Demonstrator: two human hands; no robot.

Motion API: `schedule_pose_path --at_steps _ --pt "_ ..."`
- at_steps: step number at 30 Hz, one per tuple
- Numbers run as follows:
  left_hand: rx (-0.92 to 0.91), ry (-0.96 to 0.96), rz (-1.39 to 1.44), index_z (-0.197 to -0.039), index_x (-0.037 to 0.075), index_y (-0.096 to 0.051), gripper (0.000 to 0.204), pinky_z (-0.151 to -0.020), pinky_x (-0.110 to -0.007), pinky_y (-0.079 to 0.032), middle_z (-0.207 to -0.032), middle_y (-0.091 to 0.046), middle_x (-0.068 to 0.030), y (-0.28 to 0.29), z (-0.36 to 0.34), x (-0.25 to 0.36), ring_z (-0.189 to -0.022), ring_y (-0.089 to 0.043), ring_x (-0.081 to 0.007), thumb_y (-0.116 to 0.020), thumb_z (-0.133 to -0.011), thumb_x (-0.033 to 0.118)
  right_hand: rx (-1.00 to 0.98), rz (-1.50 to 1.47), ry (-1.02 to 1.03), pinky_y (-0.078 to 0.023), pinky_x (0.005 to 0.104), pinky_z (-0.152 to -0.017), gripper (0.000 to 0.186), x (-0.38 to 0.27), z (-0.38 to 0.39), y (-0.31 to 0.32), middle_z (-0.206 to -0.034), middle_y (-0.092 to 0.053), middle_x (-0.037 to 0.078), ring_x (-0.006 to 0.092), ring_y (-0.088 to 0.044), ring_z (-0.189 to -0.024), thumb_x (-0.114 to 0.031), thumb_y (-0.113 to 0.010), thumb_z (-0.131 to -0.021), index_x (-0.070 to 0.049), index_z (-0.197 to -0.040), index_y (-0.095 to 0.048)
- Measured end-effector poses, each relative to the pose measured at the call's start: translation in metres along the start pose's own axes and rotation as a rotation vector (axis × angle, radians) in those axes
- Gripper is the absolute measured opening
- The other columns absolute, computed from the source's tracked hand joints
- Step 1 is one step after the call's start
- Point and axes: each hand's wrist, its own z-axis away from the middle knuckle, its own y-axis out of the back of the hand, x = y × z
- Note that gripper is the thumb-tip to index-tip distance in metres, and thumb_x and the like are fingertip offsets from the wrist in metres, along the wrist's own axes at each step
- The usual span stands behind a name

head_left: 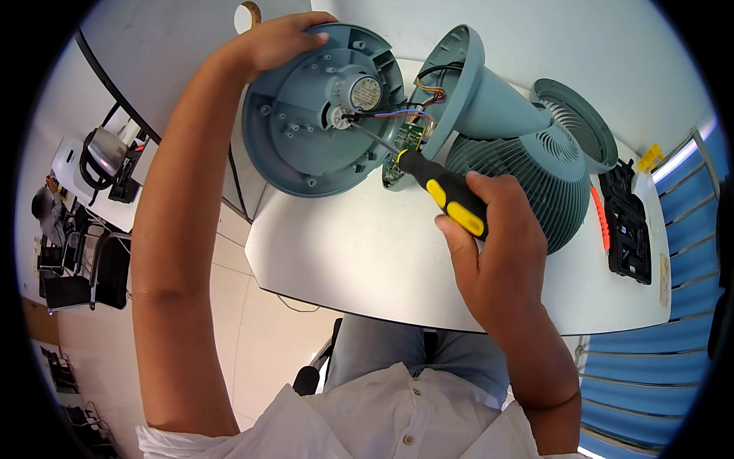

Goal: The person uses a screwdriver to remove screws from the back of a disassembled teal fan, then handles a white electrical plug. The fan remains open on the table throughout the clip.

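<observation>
My left hand (287, 42) grips the upper rim of a round blue-green plastic base (294, 145), which is tilted up with its inside showing a round motor (365, 94) and a small white fitting (338, 117). My right hand (497, 245) is closed on a black and yellow screwdriver (443, 195); its tip reaches toward that fitting. Coloured wires (397, 113) run from there to the opened fan stand (497, 99), where a green circuit board (411, 138) shows. Behind my right hand lies the slatted fan head (558, 206).
A round slatted cover (592, 134), black toolkit case (627, 237) and orange-handled tool (601, 218) lie at the right of the white table (352, 260). A metal railing (634, 352) stands beside it. At left are a side table with a kettle (107, 157) and black chairs (107, 271).
</observation>
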Motion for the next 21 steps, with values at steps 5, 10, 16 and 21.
schedule_pose_path --at_steps 5,10,16,21 --pt "-0.001 0.002 0.029 -0.128 0.006 -0.048 0.035 -0.087 -0.029 -0.049 -0.110 -0.059 -0.0102 0.000 -0.003 -0.008 -0.098 -0.059 -0.0178 -0.046 -0.096 0.019 -0.160 0.003 -0.349 -0.048 0.0320 -0.056 0.041 -0.010 -0.013 0.007 -0.083 -0.059 0.015 0.0236 -0.062 -0.073 -0.033 -0.069 -0.081 -0.002 -0.101 -0.051" --pt "0.015 0.003 0.014 -0.127 0.007 -0.049 0.034 -0.087 -0.030 -0.049 -0.109 -0.060 -0.0097 0.000 0.001 -0.003 -0.098 -0.059 -0.0180 -0.046 -0.096 0.019 0.005 -0.107 -0.011 -0.048 0.0360 -0.063 0.044 -0.002 -0.017 0.008 -0.087 -0.056 0.014 0.0299 -0.060 -0.079 -0.010 -0.075 -0.070 -0.003 -0.103 -0.048" --pt "0.044 -0.033 -0.084 -0.124 0.005 -0.051 0.034 -0.089 -0.033 -0.047 -0.110 -0.060 -0.0120 -0.001 0.005 0.001 -0.100 -0.058 -0.0211 -0.049 -0.093 0.018 0.109 -0.026 0.157 -0.046 0.0338 -0.058 0.040 0.010 -0.014 0.000 -0.085 -0.053 0.012 0.0274 -0.056 -0.070 -0.005 -0.075 -0.068 -0.003 -0.100 -0.051" --pt "0.018 -0.075 -0.170 -0.121 0.000 -0.054 0.034 -0.093 -0.036 -0.042 -0.112 -0.061 -0.0153 0.000 0.012 0.020 -0.104 -0.056 -0.0242 -0.048 -0.091 0.015 0.051 0.116 0.014 -0.045 0.0312 -0.051 0.032 0.004 -0.015 -0.001 -0.084 -0.054 0.010 0.0244 -0.056 -0.062 -0.018 -0.071 -0.078 -0.005 -0.102 -0.053"
